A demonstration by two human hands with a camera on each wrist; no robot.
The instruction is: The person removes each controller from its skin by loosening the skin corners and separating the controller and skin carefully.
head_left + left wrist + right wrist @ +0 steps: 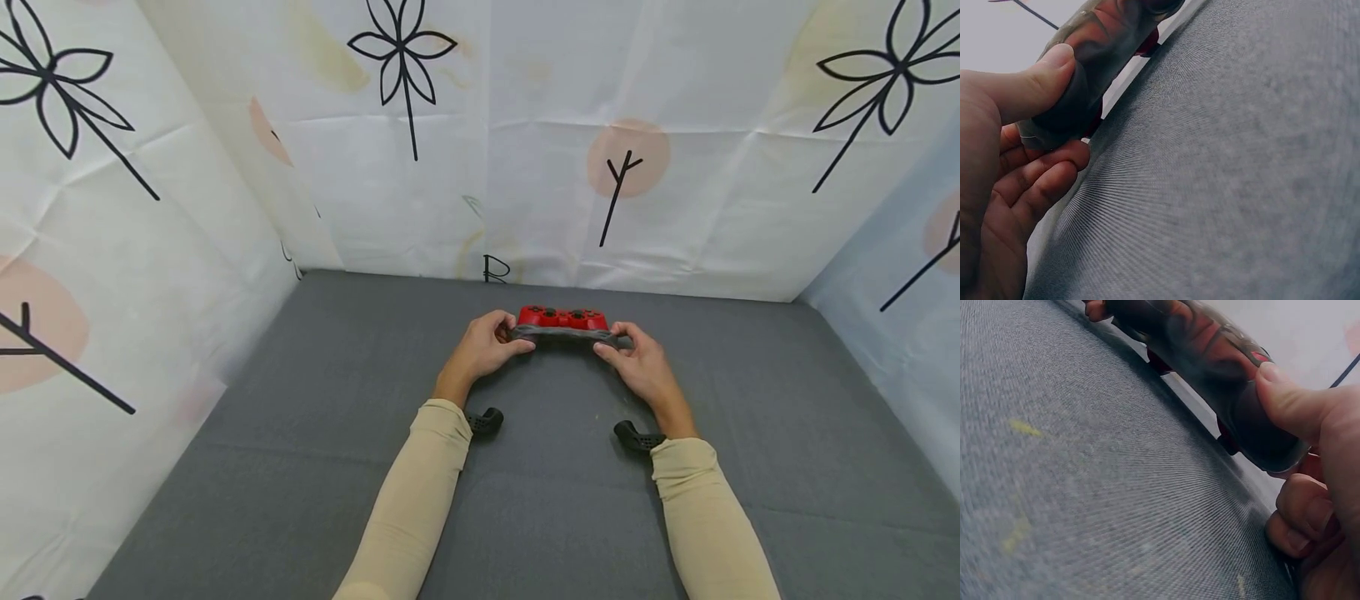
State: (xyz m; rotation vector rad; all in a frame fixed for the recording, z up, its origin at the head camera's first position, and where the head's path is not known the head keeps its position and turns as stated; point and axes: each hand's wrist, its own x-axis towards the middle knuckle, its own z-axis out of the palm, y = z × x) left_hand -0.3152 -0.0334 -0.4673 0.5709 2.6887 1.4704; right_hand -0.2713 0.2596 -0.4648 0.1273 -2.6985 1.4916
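A red game controller (562,317) is held between the two hands near the far side of the table. A dark grey, see-through cover (562,334) wraps its near side and both handles, leaving the red face with the buttons bare. My left hand (486,342) pinches the left handle, its thumb (1054,69) pressing on the cover and the other fingers curled beneath. On the opposite end, my right hand (636,358) grips the right handle the same way, thumb (1282,394) on top of the cover. Red shows through the covered part (1194,337) in the right wrist view.
A grey cloth (555,500) covers the table. White printed sheets (525,183) with flower and twig drawings stand along the back and sides. Each wrist wears a black strap-on device, one on the left (486,421) and one on the right (637,437).
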